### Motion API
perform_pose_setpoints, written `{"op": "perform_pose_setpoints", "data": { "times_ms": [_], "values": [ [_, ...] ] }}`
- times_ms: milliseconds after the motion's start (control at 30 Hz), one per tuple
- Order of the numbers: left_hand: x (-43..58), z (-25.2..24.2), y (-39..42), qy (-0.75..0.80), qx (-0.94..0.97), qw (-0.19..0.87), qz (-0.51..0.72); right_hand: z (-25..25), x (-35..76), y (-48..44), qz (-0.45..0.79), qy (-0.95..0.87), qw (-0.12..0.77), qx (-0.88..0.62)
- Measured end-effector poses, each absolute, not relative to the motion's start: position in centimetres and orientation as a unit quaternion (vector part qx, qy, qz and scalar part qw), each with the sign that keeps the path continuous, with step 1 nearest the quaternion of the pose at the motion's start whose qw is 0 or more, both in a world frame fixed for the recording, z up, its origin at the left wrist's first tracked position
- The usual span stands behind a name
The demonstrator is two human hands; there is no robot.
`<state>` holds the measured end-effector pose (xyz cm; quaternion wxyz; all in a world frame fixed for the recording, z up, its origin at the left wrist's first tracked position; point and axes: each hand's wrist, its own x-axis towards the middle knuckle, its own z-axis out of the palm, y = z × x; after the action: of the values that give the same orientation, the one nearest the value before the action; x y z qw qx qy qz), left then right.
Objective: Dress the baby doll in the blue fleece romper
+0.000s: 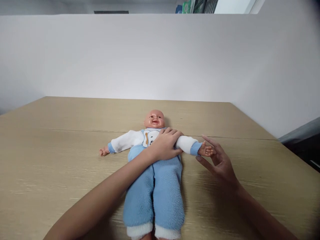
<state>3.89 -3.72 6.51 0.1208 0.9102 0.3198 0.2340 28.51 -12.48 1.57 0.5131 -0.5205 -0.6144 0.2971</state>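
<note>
A baby doll lies on its back on the wooden table, head away from me and arms spread. It wears fleecy blue trousers and a white top with a cartoon face on the chest. My left hand reaches across its body and grips the upper part of the white sleeve on the right, thumb below and fingers above. Around the small hand at the end of that sleeve, my right hand is held with thumb and fingers apart. The thumb is close to the blue cuff; I cannot tell whether it touches.
The wooden table has a seam running across it behind the doll. A white wall rises at its far edge. Something dark stands beyond the right edge. Green and blue items show above the wall.
</note>
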Motion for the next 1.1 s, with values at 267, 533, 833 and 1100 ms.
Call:
{"op": "perform_pose_setpoints", "data": {
  "times_ms": [267,533,833,1100],
  "values": [
    [2.5,6.1,-3.7,0.322,0.843,0.226,0.366,-0.7,27.6,-12.2,0.281,-0.734,0.342,-0.515],
    [0.9,6.1,-4.0,0.346,0.732,0.374,0.453,-0.6,25.0,-13.4,0.242,-0.833,0.257,-0.425],
    [-0.8,6.1,-4.3,0.373,0.615,0.441,0.537,0.1,23.9,-13.4,0.340,-0.780,0.307,-0.427],
    [-2.4,6.0,-3.8,0.338,0.484,0.514,0.622,1.2,19.9,-11.6,0.607,-0.604,0.369,-0.362]
  ]
}}
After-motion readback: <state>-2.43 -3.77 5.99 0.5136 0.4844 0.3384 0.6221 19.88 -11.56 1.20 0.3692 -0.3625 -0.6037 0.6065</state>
